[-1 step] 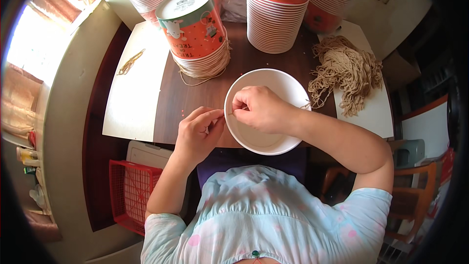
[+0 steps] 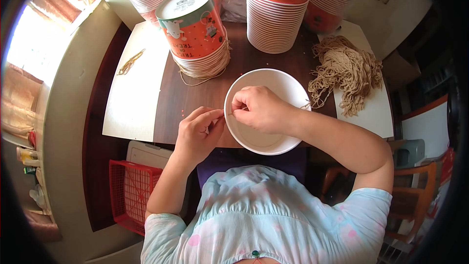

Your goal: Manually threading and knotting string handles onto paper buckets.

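A white paper bucket (image 2: 273, 143) stands in front of me with its open mouth facing up. My right hand (image 2: 261, 110) reaches over the mouth, thumb and forefinger pinched just inside the left rim; a bit of tan string shows at the thumb tip. Outside the same rim, my left hand (image 2: 198, 132) is closed in a pinch against the wall, and what its fingertips hold is hidden. Tan string (image 2: 307, 105) also shows at the right rim, partly behind my right forearm. A loose heap of tan string (image 2: 348, 73) lies to the right.
An upside-down stack of orange printed buckets (image 2: 198, 34), with string looped round its lower part, stands at the back left. Another bucket stack (image 2: 276, 22) rises at the back centre. Several string pieces (image 2: 131, 62) lie on the table's left leaf. A red basket (image 2: 134, 190) is below left.
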Demonstrator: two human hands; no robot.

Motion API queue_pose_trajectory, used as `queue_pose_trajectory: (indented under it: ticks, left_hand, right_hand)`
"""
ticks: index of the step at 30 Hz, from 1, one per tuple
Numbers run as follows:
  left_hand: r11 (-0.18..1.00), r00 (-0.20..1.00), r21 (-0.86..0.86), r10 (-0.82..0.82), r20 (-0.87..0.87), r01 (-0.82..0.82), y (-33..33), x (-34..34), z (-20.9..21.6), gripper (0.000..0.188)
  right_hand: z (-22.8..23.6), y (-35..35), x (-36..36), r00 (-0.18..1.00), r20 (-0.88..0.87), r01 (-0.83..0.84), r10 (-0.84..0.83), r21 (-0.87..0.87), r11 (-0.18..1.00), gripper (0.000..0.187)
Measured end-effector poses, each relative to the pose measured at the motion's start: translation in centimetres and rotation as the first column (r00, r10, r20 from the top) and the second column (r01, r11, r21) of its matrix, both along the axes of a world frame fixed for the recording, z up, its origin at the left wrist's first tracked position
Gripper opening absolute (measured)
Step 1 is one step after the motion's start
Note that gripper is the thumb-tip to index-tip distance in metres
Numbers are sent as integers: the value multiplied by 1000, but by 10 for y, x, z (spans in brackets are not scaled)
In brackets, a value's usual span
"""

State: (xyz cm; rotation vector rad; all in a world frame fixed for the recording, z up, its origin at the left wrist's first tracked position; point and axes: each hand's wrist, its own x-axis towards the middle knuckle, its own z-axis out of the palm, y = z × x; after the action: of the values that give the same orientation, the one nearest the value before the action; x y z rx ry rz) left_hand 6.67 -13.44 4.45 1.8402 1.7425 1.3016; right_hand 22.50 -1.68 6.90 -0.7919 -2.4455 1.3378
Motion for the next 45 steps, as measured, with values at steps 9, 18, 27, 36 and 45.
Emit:
queue_pose_trajectory:
  ticks: [9, 18, 27, 36, 45]
  left_hand:
    - [999, 999, 50, -8, -32, 9, 4, 2, -5, 13]
    - [927, 858, -355, 86, 507, 117, -27, -11, -2, 8]
    - [906, 599, 63, -328, 731, 418, -28, -5, 10, 7]
    - [888, 353, -11, -171, 920, 460, -15, 13, 0, 17]
    - [900, 441, 7, -221, 870, 437, -18, 9, -11, 13]
  right_hand:
    - [-1, -1, -3, 999, -46, -15, 13, -39, 999, 12]
    - [58, -32, 31, 927, 338, -267, 161, 292, 918, 61]
    - [51, -24, 41, 908, 314, -412, 277, 556, 722, 16]
    - [75, -12, 21, 895, 96, -441, 436, 331, 834, 9]
    - [40, -13, 9, 954, -282, 179, 101, 808, 561, 22]
